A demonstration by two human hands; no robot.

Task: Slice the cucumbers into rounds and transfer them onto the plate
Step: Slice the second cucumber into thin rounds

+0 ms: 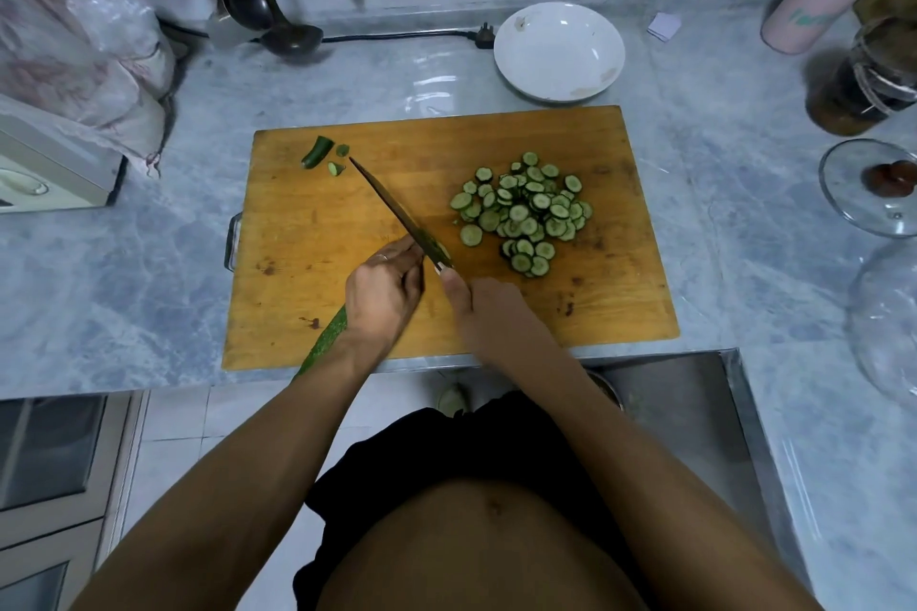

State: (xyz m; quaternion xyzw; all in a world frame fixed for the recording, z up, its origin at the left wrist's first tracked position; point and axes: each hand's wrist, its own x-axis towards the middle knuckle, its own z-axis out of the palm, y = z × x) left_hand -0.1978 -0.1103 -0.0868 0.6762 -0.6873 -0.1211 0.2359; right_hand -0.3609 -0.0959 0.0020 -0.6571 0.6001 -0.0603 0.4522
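Wide grey marble surface [124, 273], carrying a wooden cutting board [317, 233] at its near edge and a white plate [559, 51] just past the board's far edge, still bare of slices. Heap of cut rounds [526, 211] on the board's right half; a few trimmed end pieces [317, 151] by its far-left corner. Whole cucumber [327, 340] lying diagonally, long axis from the board's near edge up toward its centre, mostly hidden beneath the left hand [384, 290], fingers curled down over it and pinning it. Knife [397, 208] slanting toward the far-left corner, handle clamped in the right hand [489, 308], blade heel right against the left fingertips [414, 246]. Next cut likely there, across the cucumber's axis.
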